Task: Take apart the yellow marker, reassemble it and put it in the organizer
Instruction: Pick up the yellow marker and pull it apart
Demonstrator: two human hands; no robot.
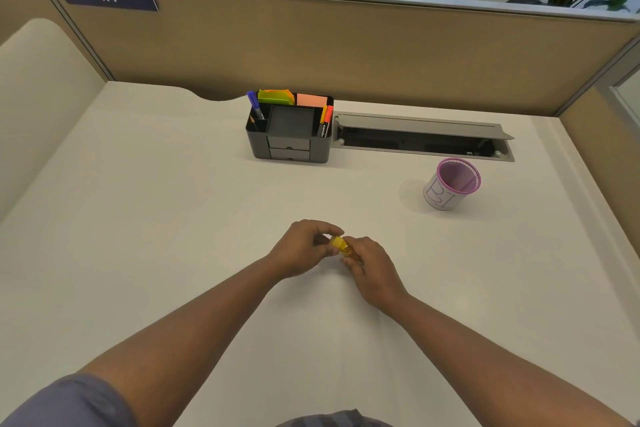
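Observation:
The yellow marker (340, 246) is held between both hands above the middle of the white desk (173, 218). My left hand (303, 248) pinches its yellow cap end. My right hand (372, 270) wraps around the barrel, which is mostly hidden by the fingers. The dark grey organizer (291, 144) stands at the back of the desk, well beyond the hands. It holds a blue pen, a pencil, sticky notes and orange and red markers.
A purple mesh cup (452, 184) stands to the right of the organizer. A grey cable tray (422, 137) with its lid up lies along the back edge. Tan partition walls (381, 55) enclose the desk at the back and sides.

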